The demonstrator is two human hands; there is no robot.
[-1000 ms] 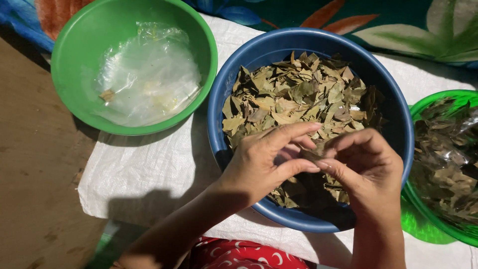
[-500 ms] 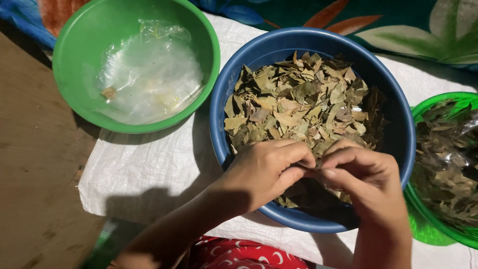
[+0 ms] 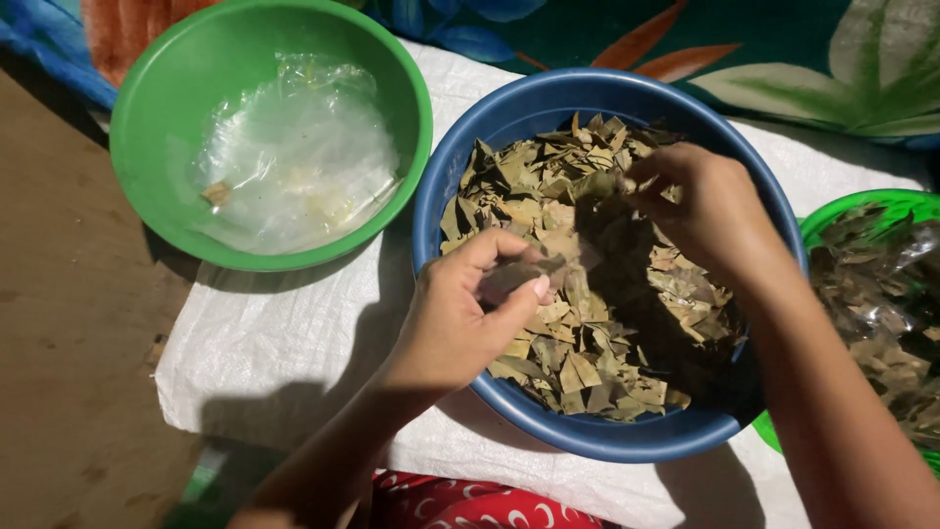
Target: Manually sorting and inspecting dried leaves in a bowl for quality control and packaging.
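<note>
A blue bowl [image 3: 470, 147] in the middle holds a heap of dried olive-brown leaves [image 3: 597, 323]. My left hand [image 3: 460, 313] hovers at the bowl's near left rim and pinches a dried leaf [image 3: 534, 269] between thumb and fingers. My right hand [image 3: 700, 201] reaches over the far side of the heap, fingers closed on another dried leaf [image 3: 602, 184]. My right forearm crosses the bowl's right side and hides part of its rim.
A green bowl [image 3: 147, 108] at upper left holds a clear plastic bag [image 3: 294, 157]. A second green bowl [image 3: 862, 206] at the right edge holds more dried leaves. All stand on a white woven sack [image 3: 294, 343] over a flowered cloth [image 3: 783, 59]; bare brown floor [image 3: 59, 343] lies left.
My hands were together at the bowl's near side, working one leaf. They have parted: the right hand moved up to the far side of the heap, the left stayed near the rim.
</note>
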